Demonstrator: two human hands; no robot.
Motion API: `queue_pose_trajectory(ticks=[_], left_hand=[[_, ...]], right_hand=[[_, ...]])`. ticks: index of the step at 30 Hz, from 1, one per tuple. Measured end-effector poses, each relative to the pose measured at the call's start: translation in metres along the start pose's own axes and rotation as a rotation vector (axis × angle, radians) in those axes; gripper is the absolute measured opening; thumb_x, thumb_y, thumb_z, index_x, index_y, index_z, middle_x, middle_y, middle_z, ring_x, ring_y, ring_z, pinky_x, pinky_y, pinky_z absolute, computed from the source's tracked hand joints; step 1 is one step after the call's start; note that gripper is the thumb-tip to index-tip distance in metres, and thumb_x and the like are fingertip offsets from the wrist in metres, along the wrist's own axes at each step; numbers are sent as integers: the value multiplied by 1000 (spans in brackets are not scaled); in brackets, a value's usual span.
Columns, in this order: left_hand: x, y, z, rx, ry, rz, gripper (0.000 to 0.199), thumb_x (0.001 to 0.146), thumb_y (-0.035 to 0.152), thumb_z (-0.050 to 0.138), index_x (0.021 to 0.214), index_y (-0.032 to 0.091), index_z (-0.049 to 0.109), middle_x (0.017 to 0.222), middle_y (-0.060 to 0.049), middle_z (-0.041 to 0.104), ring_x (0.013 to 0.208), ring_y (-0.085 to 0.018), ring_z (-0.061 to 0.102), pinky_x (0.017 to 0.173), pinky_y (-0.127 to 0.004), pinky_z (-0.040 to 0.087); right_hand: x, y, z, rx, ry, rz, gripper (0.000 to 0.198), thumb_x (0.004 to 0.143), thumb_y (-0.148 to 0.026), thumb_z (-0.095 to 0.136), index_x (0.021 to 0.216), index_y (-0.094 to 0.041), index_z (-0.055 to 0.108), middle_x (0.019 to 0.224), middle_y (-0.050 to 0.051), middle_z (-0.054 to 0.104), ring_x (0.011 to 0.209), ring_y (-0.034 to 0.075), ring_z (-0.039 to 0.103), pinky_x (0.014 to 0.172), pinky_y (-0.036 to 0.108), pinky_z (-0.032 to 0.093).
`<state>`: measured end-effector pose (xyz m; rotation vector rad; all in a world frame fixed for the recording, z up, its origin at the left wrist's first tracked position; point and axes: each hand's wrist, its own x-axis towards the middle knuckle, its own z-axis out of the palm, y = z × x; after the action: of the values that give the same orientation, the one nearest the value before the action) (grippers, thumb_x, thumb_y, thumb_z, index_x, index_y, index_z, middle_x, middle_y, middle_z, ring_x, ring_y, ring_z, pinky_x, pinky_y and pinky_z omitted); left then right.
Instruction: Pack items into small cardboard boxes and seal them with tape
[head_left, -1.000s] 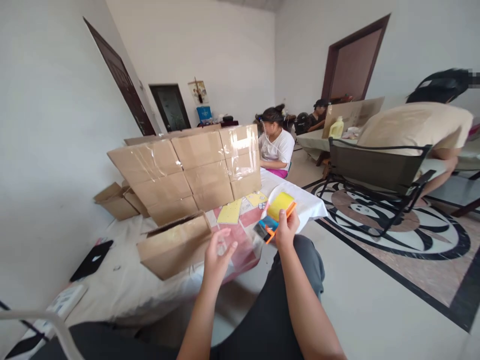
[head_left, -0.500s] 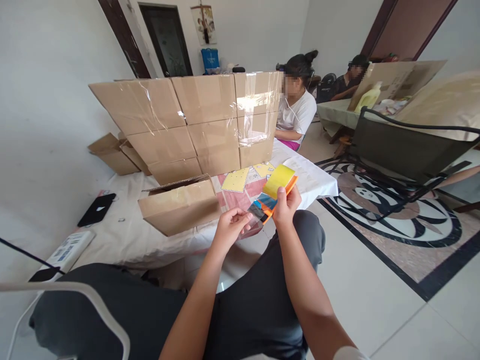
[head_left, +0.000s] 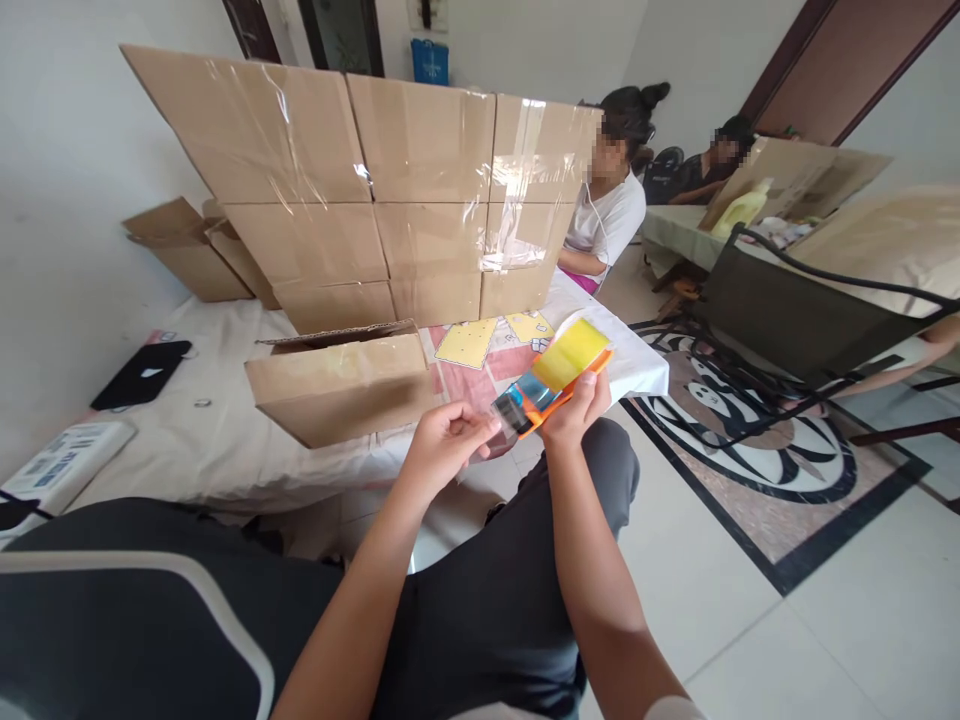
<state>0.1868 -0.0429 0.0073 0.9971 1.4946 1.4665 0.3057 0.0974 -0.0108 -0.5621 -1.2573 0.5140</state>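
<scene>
My right hand (head_left: 574, 410) clamps an orange tape dispenser (head_left: 541, 392) along its right side, near the counter (head_left: 636, 368) edge; my left hand (head_left: 448, 442) pinches clear tape (head_left: 508, 420) at its black end.

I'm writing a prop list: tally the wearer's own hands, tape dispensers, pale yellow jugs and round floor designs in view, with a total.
Own hands: 2, left hand and right hand
Tape dispenser: 1
Pale yellow jug: 1
Round floor design: 1
Total: 5
</scene>
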Motion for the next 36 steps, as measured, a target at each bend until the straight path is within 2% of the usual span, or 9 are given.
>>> queue_pose_trajectory(ticks=[4, 9, 13, 18, 22, 26, 29, 36], left_hand=[[9, -12, 6, 2, 87, 51, 49, 71, 53, 78, 57, 20, 45, 46, 5, 51, 45, -10, 51, 45, -19, 34], [13, -18, 6, -11, 38, 10, 47, 71, 58, 76, 60, 21, 49, 44, 4, 53, 41, -9, 43, 43, -20, 28], [9, -13, 5, -9, 27, 13, 46, 73, 56, 75, 61, 21, 48, 43, 5, 51, 39, -8, 40, 42, -20, 27], [0, 0, 6, -12, 54, 8, 45, 75, 50, 75, 59, 21, 45, 42, 6, 51, 36, -6, 35, 40, -20, 24], [-5, 3, 7, -4, 55, 4, 42, 76, 48, 74, 60, 21, 46, 43, 5, 54, 35, -6, 36, 40, -20, 24], [-4, -2, 11, 20, 46, 17, 42, 78, 50, 72, 62, 21, 46, 44, 4, 55, 34, -6, 35, 39, -20, 24], [-3, -4, 14, 37, 45, 37, 42, 77, 52, 72, 62, 21, 47, 44, 5, 53, 35, -7, 37, 38, -20, 23], [2, -7, 13, 34, 63, 40, 46, 73, 54, 74, 60, 22, 44, 43, 5, 51, 37, -8, 42, 39, -20, 24]], right_hand=[[-8, -2, 8, 43, -24, 117, 36, 99, -52, 35, 96, -21, 54, 75, 2, 50, 67, 20, 56, 65, 36, 49], [-10, -2, 8, 53, -30, 163, 36, 99, -52, 33, 100, -22, 53, 80, 3, 52, 73, 21, 57, 69, 37, 51], [-7, -3, 5, 56, -14, 102, 37, 98, -52, 37, 97, -20, 57, 79, 5, 55, 70, 20, 57, 65, 36, 50], [-5, 6, -2, 44, -44, 0, 43, 97, -55, 40, 106, -20, 62, 86, 9, 63, 76, 25, 64, 68, 40, 53], [-5, 13, -5, 16, -66, -26, 41, 92, -58, 50, 105, -21, 61, 86, 8, 64, 76, 25, 66, 68, 40, 55], [-5, 8, -2, 55, -42, 45, 31, 88, -48, 63, 101, -20, 60, 83, 5, 65, 72, 21, 65, 67, 36, 55], [-6, 4, 2, 120, -62, 104, 27, 92, -44, 58, 106, -21, 59, 87, 5, 66, 76, 20, 66, 71, 36, 55], [-7, 5, 2, 179, -136, 94, 25, 95, -42, 54, 112, -23, 57, 96, 6, 66, 84, 21, 66, 77, 38, 55]])
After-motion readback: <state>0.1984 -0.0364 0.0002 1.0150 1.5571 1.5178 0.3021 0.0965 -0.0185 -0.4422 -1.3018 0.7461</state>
